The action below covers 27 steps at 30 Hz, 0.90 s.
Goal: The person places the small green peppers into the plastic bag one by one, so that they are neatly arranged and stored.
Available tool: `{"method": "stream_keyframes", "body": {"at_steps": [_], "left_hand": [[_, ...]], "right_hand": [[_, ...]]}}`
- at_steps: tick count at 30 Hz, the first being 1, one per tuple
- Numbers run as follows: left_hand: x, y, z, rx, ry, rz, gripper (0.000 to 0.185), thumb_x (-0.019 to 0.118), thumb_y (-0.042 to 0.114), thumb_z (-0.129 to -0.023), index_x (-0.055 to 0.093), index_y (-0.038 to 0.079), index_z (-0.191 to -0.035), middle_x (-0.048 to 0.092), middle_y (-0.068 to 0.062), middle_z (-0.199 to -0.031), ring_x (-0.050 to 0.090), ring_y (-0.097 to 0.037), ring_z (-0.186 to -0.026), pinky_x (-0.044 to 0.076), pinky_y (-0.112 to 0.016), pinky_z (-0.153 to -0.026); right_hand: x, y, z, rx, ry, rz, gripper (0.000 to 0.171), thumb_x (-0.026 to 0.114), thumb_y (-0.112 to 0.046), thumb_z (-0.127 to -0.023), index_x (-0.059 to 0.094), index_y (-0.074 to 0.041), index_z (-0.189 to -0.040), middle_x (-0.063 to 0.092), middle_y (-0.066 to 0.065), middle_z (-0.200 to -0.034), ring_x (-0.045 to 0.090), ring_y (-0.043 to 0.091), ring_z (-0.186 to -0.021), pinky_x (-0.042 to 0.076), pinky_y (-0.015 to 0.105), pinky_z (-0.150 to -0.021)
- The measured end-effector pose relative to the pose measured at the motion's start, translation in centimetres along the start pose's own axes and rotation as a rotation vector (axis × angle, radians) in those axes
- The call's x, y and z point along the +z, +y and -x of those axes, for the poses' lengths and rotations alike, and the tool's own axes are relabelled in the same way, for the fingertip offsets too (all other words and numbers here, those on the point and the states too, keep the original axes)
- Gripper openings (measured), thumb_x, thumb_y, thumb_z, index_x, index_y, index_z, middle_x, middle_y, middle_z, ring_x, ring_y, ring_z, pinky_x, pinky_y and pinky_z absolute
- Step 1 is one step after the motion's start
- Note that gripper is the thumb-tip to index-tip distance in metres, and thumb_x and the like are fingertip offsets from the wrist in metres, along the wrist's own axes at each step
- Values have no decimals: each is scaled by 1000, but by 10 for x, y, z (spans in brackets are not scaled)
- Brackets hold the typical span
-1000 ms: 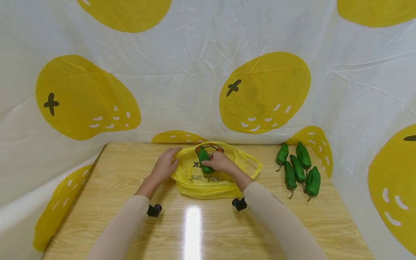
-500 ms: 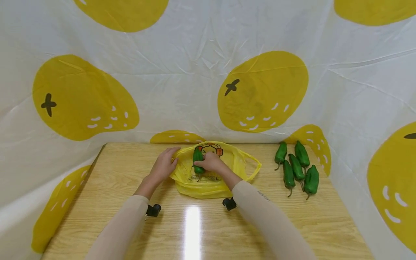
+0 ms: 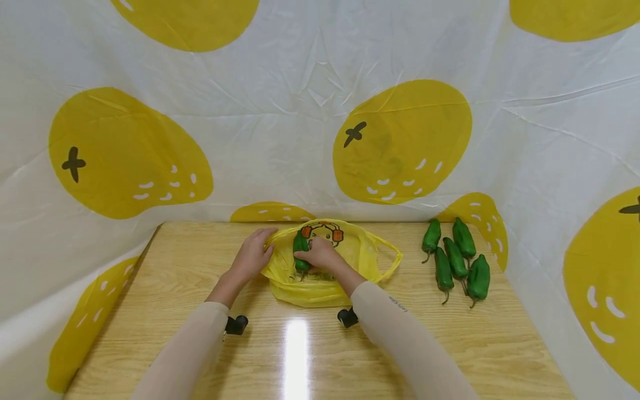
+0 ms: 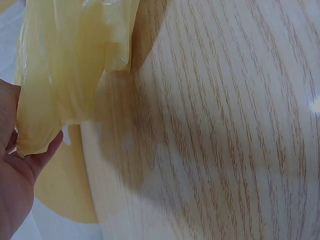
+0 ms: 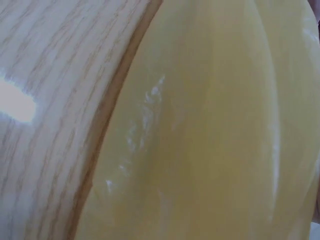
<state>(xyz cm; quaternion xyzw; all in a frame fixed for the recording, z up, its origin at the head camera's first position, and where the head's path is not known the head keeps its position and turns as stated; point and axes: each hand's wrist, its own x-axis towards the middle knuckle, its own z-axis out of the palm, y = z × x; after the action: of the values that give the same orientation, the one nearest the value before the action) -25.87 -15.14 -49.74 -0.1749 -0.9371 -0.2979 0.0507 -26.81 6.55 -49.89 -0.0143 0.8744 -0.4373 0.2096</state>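
Observation:
A yellow plastic bag (image 3: 315, 297) lies with its mouth spread on the wooden table, a cartoon face with headphones printed inside. My left hand (image 3: 254, 255) pinches the bag's left edge between thumb and fingers; the left wrist view shows the plastic (image 4: 55, 75) hanging from that grip. Inside the bag's mouth, my right hand (image 3: 322, 256) holds a green pepper (image 3: 301, 250), its stem pointing toward me. In the right wrist view the bag's side (image 5: 200, 125) fills most of the picture and hides the hand's work.
Several green peppers (image 3: 455, 260) lie in a group on the right of the table (image 3: 200, 278). Behind the table hangs a white cloth (image 3: 270, 161) with yellow fruit prints. The bag's handle loop (image 3: 392, 258) sticks out to the right.
My right hand has carried the pepper leftward and slightly deeper into the bag. My left hand keeps its hold on the bag's edge. The peppers on the right stay put.

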Motion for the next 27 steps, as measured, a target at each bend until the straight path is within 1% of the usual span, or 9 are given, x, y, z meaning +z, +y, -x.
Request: {"method": "stream_keyframes", "body": {"at_steps": [8, 13, 17, 20, 22, 24, 27], "left_hand": [[-1, -1, 0, -5, 6, 1, 45, 67, 3, -99, 58, 4, -144, 61, -20, -139, 59, -38, -131, 51, -53, -109], [1, -2, 0, -5, 1, -2, 46, 67, 3, -99, 57, 5, -144, 61, -20, -140, 58, -37, -132, 51, -53, -109], [1, -3, 0, -5, 3, 0, 47, 67, 3, -99, 58, 5, -144, 61, -20, -140, 58, -38, -131, 51, -54, -108], [2, -4, 0, -5, 7, -2, 47, 68, 4, -98, 58, 5, -144, 61, -20, -140, 59, -38, -131, 51, -54, -108], [2, -4, 0, -5, 9, -6, 46, 68, 4, -98, 58, 5, -144, 62, -20, -139, 59, -38, -131, 51, -54, -108], [2, -5, 0, -9, 10, -6, 46, 68, 4, -98, 59, 5, -144, 62, -20, -139, 59, -38, -131, 51, -54, -108], [2, -5, 1, -11, 8, -2, 46, 68, 4, -98, 58, 6, -144, 62, -20, -139, 59, -38, -131, 51, -54, -108]], "right_hand": [[1, 5, 2, -28, -5, -34, 33, 71, -36, -99, 67, -3, -100, 67, 8, -86, 74, 27, -74, 64, 34, -64], [2, 6, 2, -10, 1, -38, 33, 71, -35, -99, 64, -2, -96, 65, 10, -86, 74, 27, -74, 64, 33, -64], [3, 7, 0, 12, 5, -40, 32, 73, -33, -98, 63, -3, -102, 65, 10, -92, 74, 24, -73, 64, 32, -65], [4, 8, 0, 18, 6, -44, 36, 74, -32, -98, 63, -1, -112, 67, 15, -102, 74, 23, -74, 64, 32, -66], [4, 9, 0, 20, 6, -57, 43, 74, -31, -97, 62, 2, -122, 66, 20, -115, 75, 23, -76, 64, 33, -68], [4, 9, 2, 20, 2, -80, 52, 74, -30, -98, 57, 4, -133, 62, 25, -131, 76, 24, -79, 64, 34, -71], [3, 9, 4, 22, -2, -106, 60, 73, -27, -98, 51, 4, -145, 50, 26, -150, 76, 24, -82, 64, 33, -74]]}}
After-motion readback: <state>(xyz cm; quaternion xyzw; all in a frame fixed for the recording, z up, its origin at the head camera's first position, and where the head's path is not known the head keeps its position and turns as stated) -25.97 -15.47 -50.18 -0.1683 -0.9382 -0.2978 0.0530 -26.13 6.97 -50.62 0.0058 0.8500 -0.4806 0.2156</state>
